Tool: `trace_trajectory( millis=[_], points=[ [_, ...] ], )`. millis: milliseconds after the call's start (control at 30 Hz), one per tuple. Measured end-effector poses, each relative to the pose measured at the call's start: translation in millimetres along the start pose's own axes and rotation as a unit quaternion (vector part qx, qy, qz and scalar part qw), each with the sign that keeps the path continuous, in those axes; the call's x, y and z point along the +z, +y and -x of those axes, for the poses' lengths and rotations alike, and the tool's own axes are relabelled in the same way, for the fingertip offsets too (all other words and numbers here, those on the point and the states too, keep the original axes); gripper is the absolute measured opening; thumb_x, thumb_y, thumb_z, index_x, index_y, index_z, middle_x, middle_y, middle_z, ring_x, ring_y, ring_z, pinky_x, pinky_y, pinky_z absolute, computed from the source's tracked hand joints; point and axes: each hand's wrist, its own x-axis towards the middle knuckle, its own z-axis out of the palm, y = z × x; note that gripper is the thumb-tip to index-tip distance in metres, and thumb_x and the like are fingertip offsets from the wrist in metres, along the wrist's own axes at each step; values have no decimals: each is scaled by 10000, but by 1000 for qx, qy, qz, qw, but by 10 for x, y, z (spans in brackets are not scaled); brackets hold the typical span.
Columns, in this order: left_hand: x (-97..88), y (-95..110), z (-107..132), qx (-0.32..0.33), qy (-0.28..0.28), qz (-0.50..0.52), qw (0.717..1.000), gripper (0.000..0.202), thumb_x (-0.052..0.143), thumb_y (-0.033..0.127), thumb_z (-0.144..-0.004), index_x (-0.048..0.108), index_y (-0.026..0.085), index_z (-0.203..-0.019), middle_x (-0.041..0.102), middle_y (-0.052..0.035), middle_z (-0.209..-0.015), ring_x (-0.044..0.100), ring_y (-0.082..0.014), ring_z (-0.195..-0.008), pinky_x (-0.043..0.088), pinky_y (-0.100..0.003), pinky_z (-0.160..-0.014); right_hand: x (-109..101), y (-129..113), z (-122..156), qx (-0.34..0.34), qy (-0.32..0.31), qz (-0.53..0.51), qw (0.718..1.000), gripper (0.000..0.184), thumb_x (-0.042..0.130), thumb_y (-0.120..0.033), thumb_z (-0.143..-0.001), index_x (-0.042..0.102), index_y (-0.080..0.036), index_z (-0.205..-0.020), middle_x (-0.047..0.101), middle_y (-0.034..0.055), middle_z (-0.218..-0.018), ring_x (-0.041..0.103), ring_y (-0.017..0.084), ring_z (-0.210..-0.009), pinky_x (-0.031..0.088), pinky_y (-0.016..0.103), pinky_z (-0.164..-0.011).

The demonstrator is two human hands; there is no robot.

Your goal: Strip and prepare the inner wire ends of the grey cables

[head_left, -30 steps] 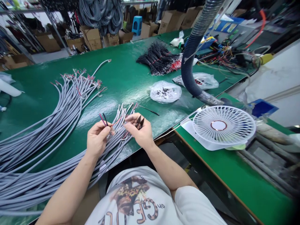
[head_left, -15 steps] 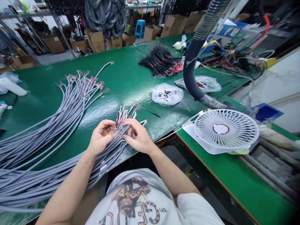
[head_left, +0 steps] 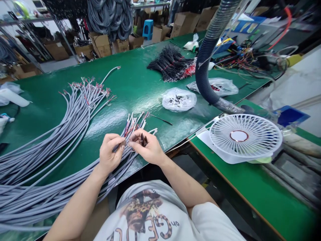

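Your left hand (head_left: 110, 154) pinches one gray cable (head_left: 117, 147) at the green table's (head_left: 140, 83) near edge. Your right hand (head_left: 147, 147) pinches its wire tips and holds small black tubes (head_left: 143, 140). Your shirt's letters are too upside-down to read.

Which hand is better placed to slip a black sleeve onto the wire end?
Probably the right hand: it holds the small black sleeves between its fingers, right beside the stripped wire ends. The left hand is closed on a grey cable, steadying it.
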Motion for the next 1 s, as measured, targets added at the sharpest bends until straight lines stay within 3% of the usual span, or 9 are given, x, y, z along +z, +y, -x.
trace_trajectory(
  millis=[100, 233, 333, 467, 533, 667, 733, 867, 1000],
  points=[
    [-27, 8, -16, 40, 4, -38, 999, 228, 645, 103, -793, 622, 221, -987, 597, -21, -857, 580, -132, -772, 506, -273, -672, 12, -32, 4, 8, -8, -10, 1000, 58, 590, -217, -815, 562, -168, -830, 527, -35, -697, 441, 52, -543, 385, 188, -523],
    [-42, 60, -49, 29, 22, -9, 999, 194, 672, 100, -780, 658, 214, -937, 614, -14, -834, 585, -123, -743, 491, -255, -646, 25, -23, -14, 29, -20, 13, 999, 181, 665, -267, -767, 590, -161, -892, 526, -39, -697, 426, 48, -541, 385, 180, -518],
    [-41, 99, -60, -1, 30, 21, 999, 186, 686, 88, -764, 680, 221, -895, 632, -7, -818, 590, -118, -725, 476, -244, -634, 21, -13, -28, 6, -39, 58, 998, 239, 718, -268, -729, 615, -160, -916, 518, -39, -714, 434, 48, -544, 396, 176, -518],
    [-41, 97, -55, -101, 43, 94, 989, 63, 700, 162, -762, 691, 209, -802, 650, -17, -764, 601, -138, -713, 488, -265, -640, -14, -4, -52, -78, -26, 116, 990, 93, 639, -236, -821, 656, -149, -851, 544, -10, -724, 483, 69, -585, 415, 196, -552],
    [-42, 72, -57, -175, 52, 150, 972, 52, 721, 234, -747, 687, 194, -749, 658, -28, -745, 612, -149, -706, 504, -279, -643, -40, 18, -81, -106, -16, 130, 986, 108, 594, -217, -861, 667, -149, -821, 572, 5, -716, 517, 90, -627, 432, 217, -598],
    [-42, 50, -106, -349, 57, 269, 896, 227, 774, 373, -677, 676, 170, -704, 645, -16, -629, 614, -139, -585, 500, -265, -580, -80, 97, -163, -109, -13, 140, 984, 121, 600, -206, -857, 667, -150, -774, 586, 9, -699, 547, 108, -650, 447, 238, -635],
    [-39, 66, -148, -395, 64, 299, 866, 282, 805, 401, -622, 669, 166, -694, 607, 8, -547, 604, -134, -532, 482, -250, -546, -97, 116, -186, -114, -14, 138, 984, 123, 583, -196, -863, 672, -152, -791, 617, 29, -753, 578, 123, -712, 462, 249, -668],
    [-25, 83, -187, -387, 88, 301, 867, 292, 824, 392, -593, 660, 162, -665, 589, 23, -545, 582, -113, -538, 466, -234, -558, -114, 46, -144, -112, 36, 136, 984, 181, 607, -257, -851, 675, -176, -997, 653, 80, -995, 587, 123, -741, 468, 251, -638],
    [-7, 51, -143, -352, 67, 295, 886, 221, 800, 341, -654, 672, 163, -679, 632, 1, -664, 546, -86, -578, 449, -219, -589, -32, -13, -81, -78, 23, 161, 984, 330, 698, -364, -787, 656, -157, -1042, 639, 18, -789, 454, 70, -518, 405, 217, -524]
  ],
)
